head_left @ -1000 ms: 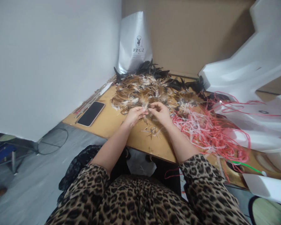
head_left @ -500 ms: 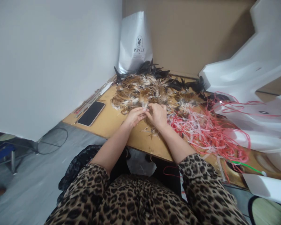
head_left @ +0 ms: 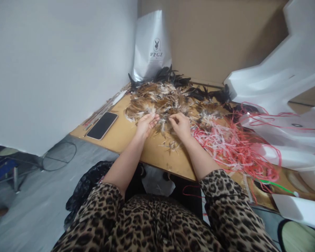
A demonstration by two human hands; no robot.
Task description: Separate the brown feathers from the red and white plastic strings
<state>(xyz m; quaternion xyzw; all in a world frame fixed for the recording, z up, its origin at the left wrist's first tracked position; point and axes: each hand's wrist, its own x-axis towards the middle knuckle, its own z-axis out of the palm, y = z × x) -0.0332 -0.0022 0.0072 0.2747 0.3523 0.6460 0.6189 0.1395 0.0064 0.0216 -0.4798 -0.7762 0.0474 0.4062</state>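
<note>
My left hand is closed in a pinch at the front of the feather pile. A small tuft of brown and white feathers fans out just beyond its fingertips, apparently held at the quill ends. A short distance to the right, my right hand has thumb and forefinger brought together over the pile's near edge. Whatever lies between those fingers is too small to make out. Brown and pale feathers spread over the tabletop beyond both hands, with black feathers along the back.
Tangled red and white plastic strips lie to the right, beside white moulded forms. A phone rests at the left of the table. A silver bag stands at the back. Loose feather bits lie near the front edge.
My hands were together at the fingertips and have now come apart. The left moved a little to the left with the feather tuft, the right slightly to the right.
</note>
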